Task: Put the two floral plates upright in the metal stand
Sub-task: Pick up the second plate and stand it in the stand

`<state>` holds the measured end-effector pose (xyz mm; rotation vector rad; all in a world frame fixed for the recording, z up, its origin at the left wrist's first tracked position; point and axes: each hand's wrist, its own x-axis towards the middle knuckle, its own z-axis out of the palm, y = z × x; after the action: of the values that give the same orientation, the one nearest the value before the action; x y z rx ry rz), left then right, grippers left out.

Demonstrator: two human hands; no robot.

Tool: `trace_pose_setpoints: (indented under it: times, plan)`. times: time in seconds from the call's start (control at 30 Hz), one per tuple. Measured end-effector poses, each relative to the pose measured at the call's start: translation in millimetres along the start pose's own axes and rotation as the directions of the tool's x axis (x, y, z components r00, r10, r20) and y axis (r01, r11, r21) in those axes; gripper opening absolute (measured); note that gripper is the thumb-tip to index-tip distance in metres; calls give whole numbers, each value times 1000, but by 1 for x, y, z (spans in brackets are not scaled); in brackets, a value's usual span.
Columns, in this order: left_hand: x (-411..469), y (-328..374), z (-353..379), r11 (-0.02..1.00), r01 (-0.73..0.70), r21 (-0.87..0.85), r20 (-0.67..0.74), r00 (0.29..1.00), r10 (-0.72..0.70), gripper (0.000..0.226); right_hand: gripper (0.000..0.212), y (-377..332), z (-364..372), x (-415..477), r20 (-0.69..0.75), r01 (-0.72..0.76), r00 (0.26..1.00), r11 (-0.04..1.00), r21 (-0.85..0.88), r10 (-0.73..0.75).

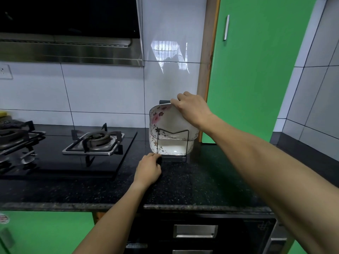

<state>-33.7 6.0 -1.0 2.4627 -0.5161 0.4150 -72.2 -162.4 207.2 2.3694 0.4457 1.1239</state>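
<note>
A dark metal stand (173, 159) sits on the black speckled counter by the wall. One floral plate (171, 147) stands upright in its front slot, behind the wire divider. A second floral plate (168, 123) is tilted just behind and above it, its lower edge down in the stand. My right hand (192, 108) grips this second plate by its top right rim. My left hand (148, 169) rests on the counter with its fingers closed on the stand's front left corner.
A gas hob (95, 142) with two burners lies left of the stand on a black glass top. A range hood (69, 50) hangs above it. A green cabinet door (256, 70) stands right of the stand. An oven (198, 233) sits below the counter edge.
</note>
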Motion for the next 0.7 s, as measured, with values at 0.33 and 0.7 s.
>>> trace_pose_setpoints:
  times: [0.33, 0.7]
  plan:
    - [-1, 0, 0, 1000, 0, -1, -2, 1000, 0, 48, 26, -6, 4, 5, 87, -30, 996, 999, 27, 28]
    - [-1, 1, 0, 1000, 3, -1, -9, 1000, -3, 46, 26, -8, 10, 11, 116, -58, 992, 998, 31, 54]
